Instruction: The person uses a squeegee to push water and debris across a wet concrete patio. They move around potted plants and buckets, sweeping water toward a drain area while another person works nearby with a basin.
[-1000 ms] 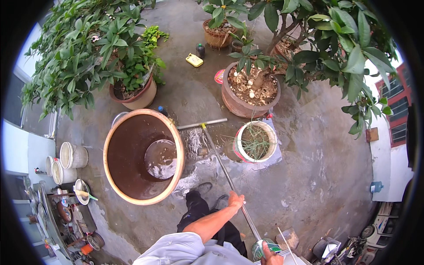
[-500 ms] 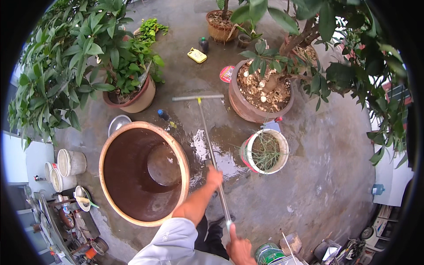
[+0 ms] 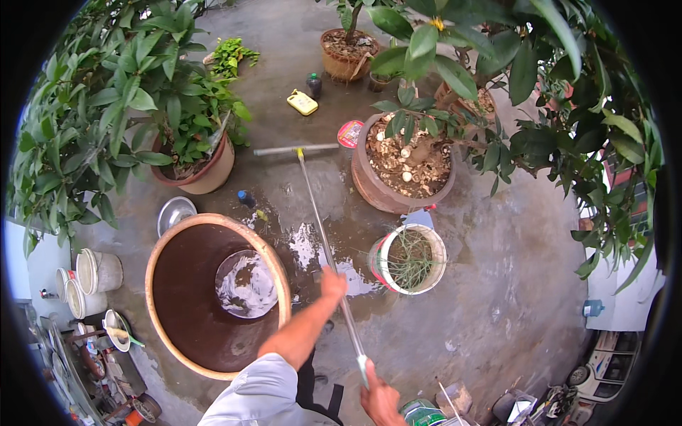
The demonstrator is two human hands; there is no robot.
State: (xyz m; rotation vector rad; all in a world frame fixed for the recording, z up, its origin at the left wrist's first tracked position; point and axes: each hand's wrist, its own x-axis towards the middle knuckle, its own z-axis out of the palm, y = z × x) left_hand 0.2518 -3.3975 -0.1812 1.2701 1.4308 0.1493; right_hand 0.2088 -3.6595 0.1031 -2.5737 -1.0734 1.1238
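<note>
A floor squeegee with a long metal handle (image 3: pixel 317 220) slants across the middle of the yard. Its wide blade (image 3: pixel 277 150) lies on the wet concrete at the far end. My left hand (image 3: pixel 334 285) is closed around the shaft about halfway along. Near the lower edge, my right hand (image 3: pixel 381 399) grips the pale handle end. Left of my left forearm stands a big brown glazed vat (image 3: pixel 155 298), with shiny liquid at its bottom. A white bucket of grassy plants (image 3: pixel 439 273) stands right of the shaft.
Potted trees stand in a brown pot (image 3: pixel 366 186) and a red-rimmed pot (image 3: pixel 213 174). Near the blade are a red lid (image 3: pixel 350 133), a yellow container (image 3: pixel 302 102) and a blue-capped bottle (image 3: pixel 246 199). White buckets (image 3: pixel 106 273) line the left side; puddles cover the middle floor.
The squeegee blade has slid farther away, closer to the red lid, with both hands still on the handle. The whole view has shifted a little.
</note>
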